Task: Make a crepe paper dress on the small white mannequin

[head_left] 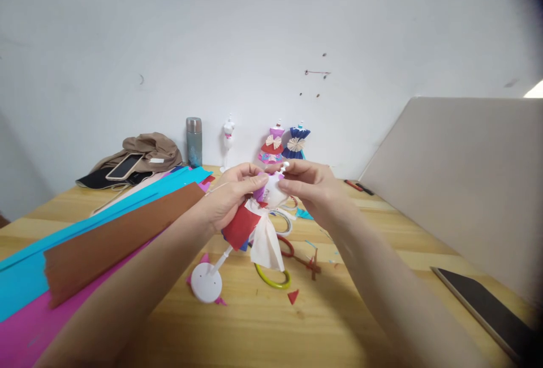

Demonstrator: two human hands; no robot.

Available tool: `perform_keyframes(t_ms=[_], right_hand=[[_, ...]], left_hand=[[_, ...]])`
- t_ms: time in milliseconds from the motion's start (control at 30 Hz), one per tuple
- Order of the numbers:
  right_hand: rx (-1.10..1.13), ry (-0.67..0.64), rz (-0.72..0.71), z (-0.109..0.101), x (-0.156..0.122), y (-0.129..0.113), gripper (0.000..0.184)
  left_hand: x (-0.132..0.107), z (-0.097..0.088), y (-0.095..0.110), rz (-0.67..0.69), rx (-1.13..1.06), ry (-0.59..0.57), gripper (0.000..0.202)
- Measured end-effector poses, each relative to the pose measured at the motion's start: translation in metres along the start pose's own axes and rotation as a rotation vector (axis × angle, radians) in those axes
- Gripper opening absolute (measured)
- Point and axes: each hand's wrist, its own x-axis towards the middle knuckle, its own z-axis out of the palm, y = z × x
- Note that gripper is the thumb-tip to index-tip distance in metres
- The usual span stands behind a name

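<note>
Tilted above the table is a small white mannequin (275, 190), its round base (206, 282) toward me. It wears a red skirt piece (242, 225) with white cloth hanging at the waist, and a purple strip (259, 190) lies on one side of the chest. My left hand (229, 195) is closed round its upper body, thumb on the purple strip. My right hand (311, 184) pinches the mannequin near the neck and shoulder. Beneath it lie scissors with yellow handles (274, 283) and rolls of tape (283, 224), partly hidden.
Long blue, brown and magenta sheets (123, 238) cover the left side. Behind stand a thermos (194, 142), a bare mannequin (228, 136) and two dressed ones (299, 142). A cap with a phone (124, 166) lies at back left. To the right are a pale panel (462, 187) and a tablet (483, 306).
</note>
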Motion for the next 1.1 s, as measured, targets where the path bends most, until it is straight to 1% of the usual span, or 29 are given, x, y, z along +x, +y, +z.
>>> perform_keyframes(t_ms=[167, 233, 367, 467, 533, 600, 667, 733, 800, 933, 1100], right_hand=[[-0.004, -0.051, -0.012, -0.002, -0.003, 0.001, 0.026], [-0.005, -0.041, -0.021, 0.0, -0.001, 0.004, 0.027], [0.006, 0.014, -0.027, 0.004, 0.003, 0.009, 0.021], [-0.003, -0.008, -0.024, 0.004, 0.003, 0.007, 0.021], [-0.029, -0.021, -0.027, 0.004, 0.002, 0.007, 0.025], [-0.079, 0.015, -0.039, 0.004, 0.001, 0.007, 0.032], [-0.131, 0.08, -0.049, 0.007, 0.002, 0.009, 0.039], [-0.153, 0.13, -0.047, 0.011, 0.004, 0.009, 0.04], [-0.146, 0.152, -0.032, 0.016, 0.007, 0.009, 0.039], [-0.12, 0.165, -0.026, 0.019, 0.01, 0.009, 0.039], [-0.052, 0.124, -0.045, 0.011, 0.005, 0.014, 0.035]], left_hand=[[0.001, -0.001, -0.002, -0.011, -0.012, 0.007, 0.034], [0.002, -0.001, -0.003, -0.003, -0.01, 0.016, 0.034], [0.002, 0.0, -0.004, 0.01, -0.012, 0.033, 0.034], [0.003, 0.001, -0.004, 0.014, -0.014, 0.038, 0.031], [0.002, 0.001, -0.004, 0.02, -0.008, 0.054, 0.028], [0.002, 0.001, -0.004, 0.032, -0.002, 0.072, 0.025], [0.002, 0.002, -0.005, 0.045, -0.001, 0.085, 0.025], [0.002, 0.003, -0.007, 0.057, -0.01, 0.096, 0.027], [0.002, 0.003, -0.007, 0.07, -0.022, 0.109, 0.028], [0.002, 0.002, -0.006, 0.077, -0.009, 0.112, 0.027], [0.0, 0.002, -0.001, 0.035, 0.056, 0.12, 0.027]])
